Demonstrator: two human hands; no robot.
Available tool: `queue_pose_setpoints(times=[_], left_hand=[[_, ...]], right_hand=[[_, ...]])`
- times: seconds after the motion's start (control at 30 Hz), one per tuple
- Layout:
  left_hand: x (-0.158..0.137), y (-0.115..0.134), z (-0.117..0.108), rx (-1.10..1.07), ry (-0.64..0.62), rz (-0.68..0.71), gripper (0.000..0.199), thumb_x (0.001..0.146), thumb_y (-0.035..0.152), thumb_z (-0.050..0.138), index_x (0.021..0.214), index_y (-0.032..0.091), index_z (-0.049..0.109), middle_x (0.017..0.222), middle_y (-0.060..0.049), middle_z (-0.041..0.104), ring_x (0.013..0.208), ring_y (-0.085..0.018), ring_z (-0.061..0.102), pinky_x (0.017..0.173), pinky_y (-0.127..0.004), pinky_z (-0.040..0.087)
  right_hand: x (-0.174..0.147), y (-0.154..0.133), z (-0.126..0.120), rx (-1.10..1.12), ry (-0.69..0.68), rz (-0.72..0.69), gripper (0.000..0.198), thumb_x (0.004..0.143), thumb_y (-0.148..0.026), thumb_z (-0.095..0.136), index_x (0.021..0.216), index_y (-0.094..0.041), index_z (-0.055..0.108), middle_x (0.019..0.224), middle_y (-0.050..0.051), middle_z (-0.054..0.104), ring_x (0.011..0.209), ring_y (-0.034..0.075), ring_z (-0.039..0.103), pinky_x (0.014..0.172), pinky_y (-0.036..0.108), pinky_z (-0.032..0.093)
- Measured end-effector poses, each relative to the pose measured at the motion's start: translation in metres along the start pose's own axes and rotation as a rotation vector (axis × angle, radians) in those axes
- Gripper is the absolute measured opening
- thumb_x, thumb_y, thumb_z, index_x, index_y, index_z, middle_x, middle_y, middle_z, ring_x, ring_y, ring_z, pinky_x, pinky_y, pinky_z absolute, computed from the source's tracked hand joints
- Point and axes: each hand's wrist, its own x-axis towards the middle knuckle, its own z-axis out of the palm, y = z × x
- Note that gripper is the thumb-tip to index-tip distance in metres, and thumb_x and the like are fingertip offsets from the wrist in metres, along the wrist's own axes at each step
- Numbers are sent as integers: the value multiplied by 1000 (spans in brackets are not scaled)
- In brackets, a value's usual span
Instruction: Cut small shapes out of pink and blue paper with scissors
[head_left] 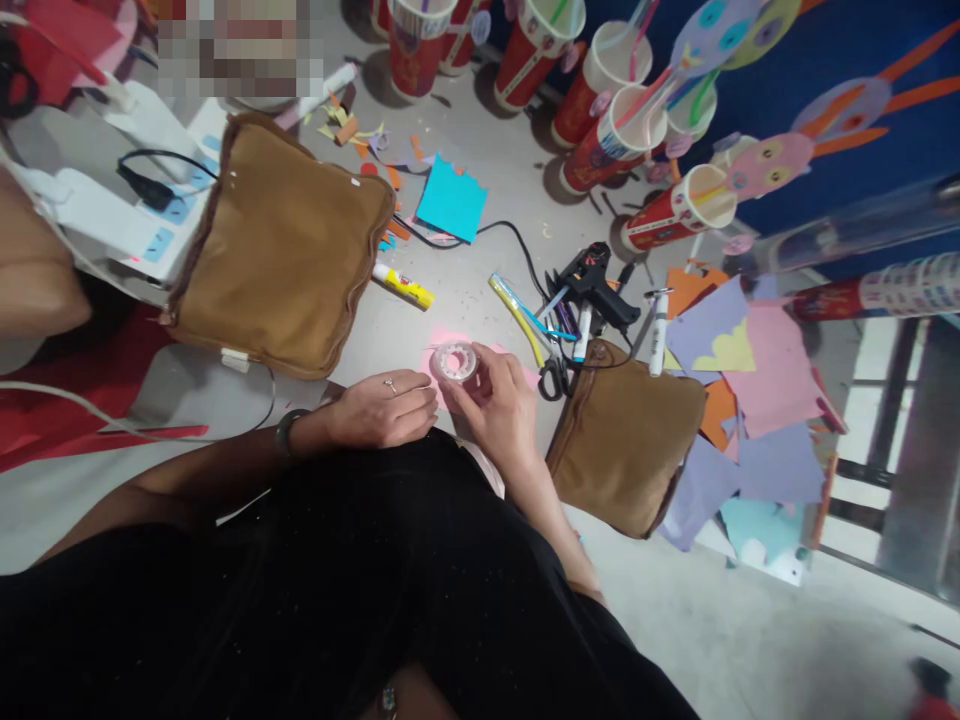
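Note:
A clear roll of tape (456,362) sits in the fingers and thumb of my right hand (504,405), over the table's near edge. Under it lies a piece of pink paper (448,338), mostly covered by the tape and my hands. My left hand (386,408), with a ring on one finger, is just left of the tape. Its fingers are curled and pressed together, and their tips reach the pink paper's side. What they pinch, if anything, is hidden.
A yellow glue stick (405,287), blue paper (453,200), scissors (555,378) and a black glue gun (604,288) lie beyond my hands. Brown pouches (285,250) flank them. Decorated red cups (581,110) line the back. Coloured paper (780,375) is piled right.

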Motion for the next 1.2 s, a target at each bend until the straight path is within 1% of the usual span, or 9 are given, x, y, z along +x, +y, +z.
queue_pose_setpoints(times=[0.07, 0.13, 0.23, 0.3, 0.47, 0.6, 0.73, 1.07, 1.2], left_hand=[[1, 2, -2, -51, 22, -107, 12, 90, 17, 65, 101, 14, 66, 100, -9, 74, 99, -19, 69, 91, -33, 61], [4, 4, -6, -123, 54, -291, 18, 89, 17, 66, 106, 17, 61, 110, -11, 72, 110, -20, 68, 88, -32, 62], [12, 5, -14, -194, 64, -523, 26, 88, 16, 65, 112, 16, 54, 132, -19, 63, 124, -26, 62, 96, -40, 59], [17, 5, -17, -181, 32, -584, 25, 89, 18, 63, 111, 15, 54, 141, -23, 57, 125, -29, 61, 101, -47, 55], [22, 8, -16, -118, -41, -571, 16, 89, 19, 63, 104, 17, 58, 127, -14, 70, 113, -29, 64, 95, -47, 52], [20, 9, -13, -89, -14, -531, 2, 88, 17, 61, 90, 18, 60, 127, -13, 72, 106, -26, 66, 89, -41, 51], [18, 8, -10, -81, -14, -512, 6, 89, 16, 59, 84, 18, 61, 126, -10, 73, 99, -22, 69, 86, -38, 49], [12, 5, -5, -58, 17, -493, 4, 88, 15, 61, 86, 19, 61, 124, -11, 75, 99, -22, 71, 84, -38, 47], [11, 4, -4, -65, 13, -495, 3, 88, 16, 62, 89, 19, 61, 123, -11, 75, 101, -23, 70, 85, -38, 46]], right_hand=[[0, 0, 1, -9, 7, -5, 44, 93, -47, 63, 131, -25, 57, 104, 11, 69, 89, 26, 67, 71, 40, 58], [-1, 0, 2, -6, 20, -13, 44, 94, -46, 63, 132, -26, 56, 106, 12, 69, 89, 26, 67, 72, 40, 58], [-2, 2, 5, -4, 45, -35, 46, 93, -45, 64, 133, -24, 56, 109, 13, 69, 91, 27, 67, 74, 41, 59], [-2, 2, 6, -14, 59, -36, 47, 93, -45, 65, 133, -23, 56, 108, 13, 69, 90, 27, 68, 75, 42, 59], [-3, 2, 7, -2, 47, -20, 46, 94, -45, 63, 134, -25, 54, 107, 12, 69, 90, 27, 68, 75, 42, 59], [-2, 2, 7, -17, 49, -25, 46, 95, -46, 62, 133, -23, 54, 108, 13, 69, 90, 27, 68, 75, 42, 59], [-2, 3, 8, -43, 62, -46, 47, 95, -46, 62, 134, -22, 53, 112, 14, 69, 96, 28, 68, 78, 42, 60], [-2, 3, 10, -70, 43, -75, 52, 97, -46, 59, 142, -21, 53, 106, 13, 66, 90, 25, 67, 73, 40, 61], [-4, 4, -4, 6, -32, -40, 72, 93, -50, 64, 154, -23, 40, 114, 15, 64, 95, 28, 66, 79, 46, 62]])
